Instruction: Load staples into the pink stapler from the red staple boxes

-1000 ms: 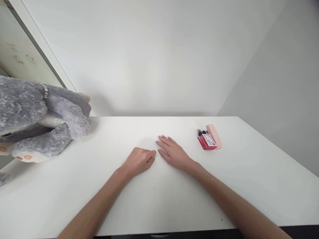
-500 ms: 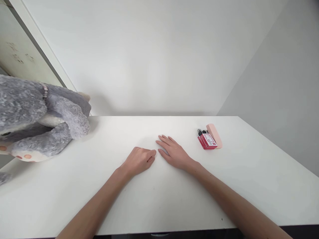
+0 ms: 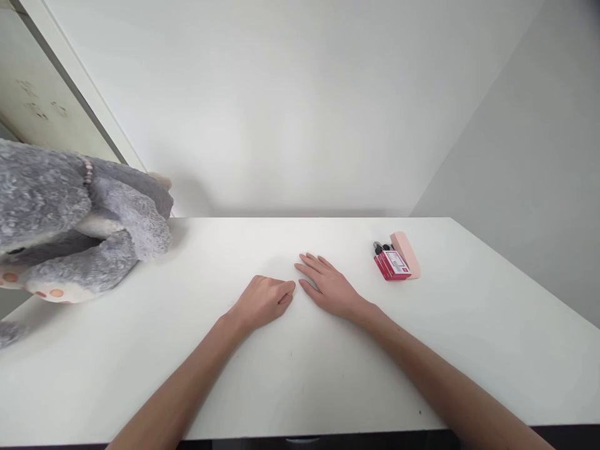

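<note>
My left hand (image 3: pixel 266 302) is closed in a fist on the white table (image 3: pixel 290 387), thumb side toward the right. Nothing sticks out of it, though the inside of the fist is hidden. Just to its right, a small gap away, my right hand (image 3: pixel 328 287) lies palm down with its fingers stretched and spread. Both forearms rest on the tabletop, coming in from the near edge.
A big grey plush toy (image 3: pixel 117 250) fills the left side. Farther right lie red-and-white boxes (image 3: pixel 392 265), a pale pink case (image 3: pixel 406 253) and small dark items (image 3: pixel 380 248) behind the boxes. A white wall (image 3: pixel 281 112) stands beyond the table.
The view has shifted very slightly. Both hands keep the same pose and place on the table.
</note>
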The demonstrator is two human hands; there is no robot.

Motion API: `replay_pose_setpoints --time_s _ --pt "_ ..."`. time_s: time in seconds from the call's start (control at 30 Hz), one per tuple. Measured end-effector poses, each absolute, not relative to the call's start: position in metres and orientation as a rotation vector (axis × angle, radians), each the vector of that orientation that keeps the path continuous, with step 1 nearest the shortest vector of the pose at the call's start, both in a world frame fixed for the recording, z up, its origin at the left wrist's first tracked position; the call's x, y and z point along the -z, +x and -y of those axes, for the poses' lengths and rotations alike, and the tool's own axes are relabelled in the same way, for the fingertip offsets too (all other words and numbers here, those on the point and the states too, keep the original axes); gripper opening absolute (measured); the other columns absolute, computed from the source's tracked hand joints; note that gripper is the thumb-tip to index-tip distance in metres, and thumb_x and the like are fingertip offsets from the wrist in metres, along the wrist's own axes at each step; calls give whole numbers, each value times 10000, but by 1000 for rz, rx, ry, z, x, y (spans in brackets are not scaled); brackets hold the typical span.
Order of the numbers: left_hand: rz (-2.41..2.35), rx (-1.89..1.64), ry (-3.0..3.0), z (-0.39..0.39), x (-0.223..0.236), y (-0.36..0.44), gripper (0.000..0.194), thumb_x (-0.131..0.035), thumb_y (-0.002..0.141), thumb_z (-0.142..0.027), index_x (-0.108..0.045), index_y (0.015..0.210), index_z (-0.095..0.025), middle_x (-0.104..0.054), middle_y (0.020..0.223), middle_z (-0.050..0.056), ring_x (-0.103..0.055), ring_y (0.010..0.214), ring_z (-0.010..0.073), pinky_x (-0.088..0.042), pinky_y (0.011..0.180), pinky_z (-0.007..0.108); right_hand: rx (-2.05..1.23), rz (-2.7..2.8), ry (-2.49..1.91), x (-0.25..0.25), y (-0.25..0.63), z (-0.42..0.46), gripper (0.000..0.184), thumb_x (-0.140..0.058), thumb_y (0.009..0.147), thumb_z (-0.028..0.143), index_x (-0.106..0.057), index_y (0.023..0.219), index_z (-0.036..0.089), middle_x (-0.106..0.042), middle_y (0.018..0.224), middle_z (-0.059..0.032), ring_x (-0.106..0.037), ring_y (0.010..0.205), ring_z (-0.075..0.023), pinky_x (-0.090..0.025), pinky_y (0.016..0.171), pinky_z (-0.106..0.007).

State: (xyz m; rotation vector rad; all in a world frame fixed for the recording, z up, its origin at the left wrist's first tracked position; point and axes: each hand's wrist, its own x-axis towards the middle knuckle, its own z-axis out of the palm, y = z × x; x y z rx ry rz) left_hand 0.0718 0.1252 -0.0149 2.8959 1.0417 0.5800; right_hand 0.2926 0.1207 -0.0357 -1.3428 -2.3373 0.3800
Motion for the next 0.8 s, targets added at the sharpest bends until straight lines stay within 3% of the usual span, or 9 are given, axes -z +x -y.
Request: replay_pose_setpoints --time_s 0.8 --pt "-1051 -582 2881 -125 14 72 298 -404 794 -39 -188 694 -218 -157 562 -53 -54 553 134 -81 538 316 -397 2334 -1347 33 293 -119 553 -302 1093 458 -473 1551 200 -319 1690 -71 -238 1585 -243 -203 1310 -479"
